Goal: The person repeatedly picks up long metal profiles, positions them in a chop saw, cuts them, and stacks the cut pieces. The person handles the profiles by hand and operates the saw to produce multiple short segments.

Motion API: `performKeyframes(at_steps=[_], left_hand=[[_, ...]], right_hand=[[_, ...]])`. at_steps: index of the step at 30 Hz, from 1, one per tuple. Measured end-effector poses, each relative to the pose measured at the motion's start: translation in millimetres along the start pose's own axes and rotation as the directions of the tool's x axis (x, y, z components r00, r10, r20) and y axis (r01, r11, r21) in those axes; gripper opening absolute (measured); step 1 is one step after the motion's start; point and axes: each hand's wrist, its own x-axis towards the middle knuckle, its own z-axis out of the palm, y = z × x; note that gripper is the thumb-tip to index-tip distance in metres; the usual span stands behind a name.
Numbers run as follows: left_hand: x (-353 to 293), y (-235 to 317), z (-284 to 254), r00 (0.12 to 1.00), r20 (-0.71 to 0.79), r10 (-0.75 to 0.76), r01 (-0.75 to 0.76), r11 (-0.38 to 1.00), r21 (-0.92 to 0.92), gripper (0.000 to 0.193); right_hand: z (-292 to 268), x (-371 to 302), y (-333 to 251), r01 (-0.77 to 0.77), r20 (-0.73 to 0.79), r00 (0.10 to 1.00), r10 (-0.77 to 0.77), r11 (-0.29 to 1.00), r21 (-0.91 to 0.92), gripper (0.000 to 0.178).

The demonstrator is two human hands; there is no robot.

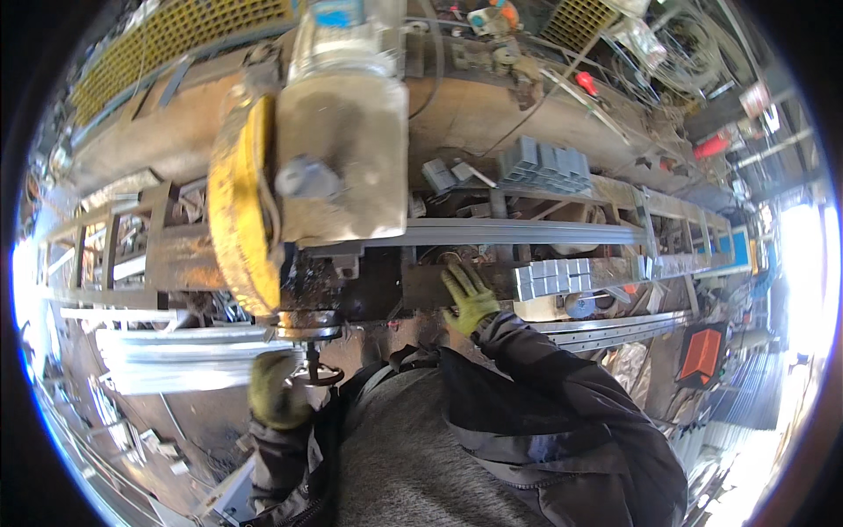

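My right hand, in a yellow-green glove, lies with its fingers spread on the dark steel bed of the bench. Just beyond its fingertips runs a long grey metal profile, which reaches in under the saw. My left hand, gloved too, is smeared by motion beside a small handwheel on a threaded shaft; whether it touches the wheel I cannot tell. Above the bed stands a cut-off saw with a yellow blade guard and a large dusty motor housing. The guard hides the blade.
To the right of my right hand sits a row of short cut metal pieces. More cut box pieces are stacked farther back. Long pale profiles lie at left. An orange-and-black box stands at right. Yellow grating is at the far left.
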Motion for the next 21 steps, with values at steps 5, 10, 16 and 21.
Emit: performKeyframes(at_steps=[5, 10, 16, 21], left_hand=[[81, 44, 175, 0.959, 0.236, 0.154, -0.134, 0.986, -0.1, 0.047], [125, 27, 334, 0.882, 0.462, 0.09, -0.159, 0.981, 0.113, 0.075], [162, 17, 463, 0.693, 0.719, -0.061, -0.374, 0.821, 0.43, 0.122], [173, 2, 496, 0.56, 0.788, -0.257, -0.303, 0.822, 0.483, 0.1]], right_hand=[[-5, -14, 1, -0.079, 0.001, 0.997, 0.081, 0.979, 0.189, 0.086], [-15, -61, 14, 0.057, -0.189, 0.981, 0.037, 0.882, 0.468, 0.059], [-23, -164, 84, -0.042, -0.155, 0.975, 0.162, 0.811, 0.584, 0.048], [1, -243, 110, -0.329, 0.061, 0.901, 0.43, 0.584, 0.742, 0.049]])
